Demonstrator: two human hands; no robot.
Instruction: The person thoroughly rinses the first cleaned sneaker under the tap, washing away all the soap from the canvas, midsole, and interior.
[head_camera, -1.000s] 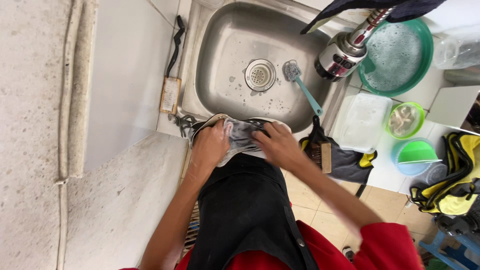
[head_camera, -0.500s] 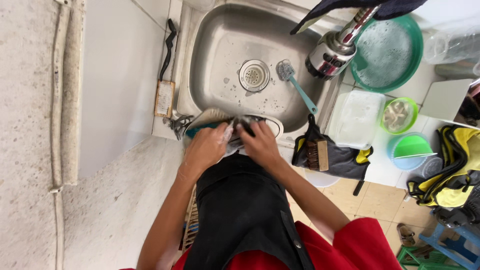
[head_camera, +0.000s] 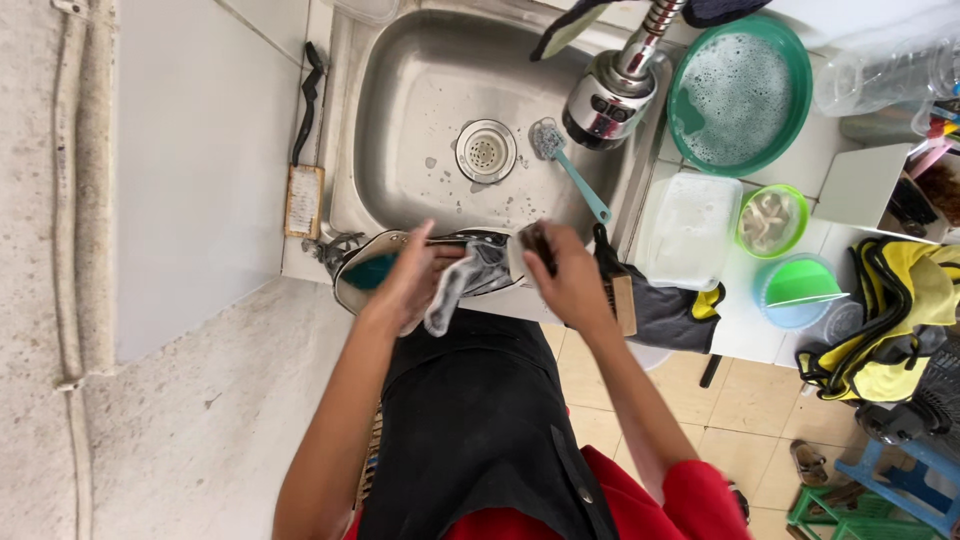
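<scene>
A grey-and-white sneaker (head_camera: 358, 278) with a teal lining rests on the front rim of the steel sink (head_camera: 400, 90). My left hand (head_camera: 410, 285) grips the sneaker's middle, and a grey cloth-like flap (head_camera: 448, 295) hangs from under its fingers. My right hand (head_camera: 572, 285) is closed on a small brush (head_camera: 528, 248) with a pale back, held at the sneaker's right end. Both forearms reach up from the bottom of the view over a black apron (head_camera: 470, 430).
A blue-handled brush (head_camera: 572, 170) lies in the sink beside the drain (head_camera: 486, 150), under the faucet head (head_camera: 610, 95). On the right counter are a green basin of suds (head_camera: 740, 90), a white tub (head_camera: 690, 230), small green bowls (head_camera: 770, 220) and a dark cloth (head_camera: 665, 310). A long-handled brush (head_camera: 305, 170) lies on the left rim.
My right hand has slid right, off the middle of the sneaker to its end, and the brush now shows. The grey flap now hangs below my left hand.
</scene>
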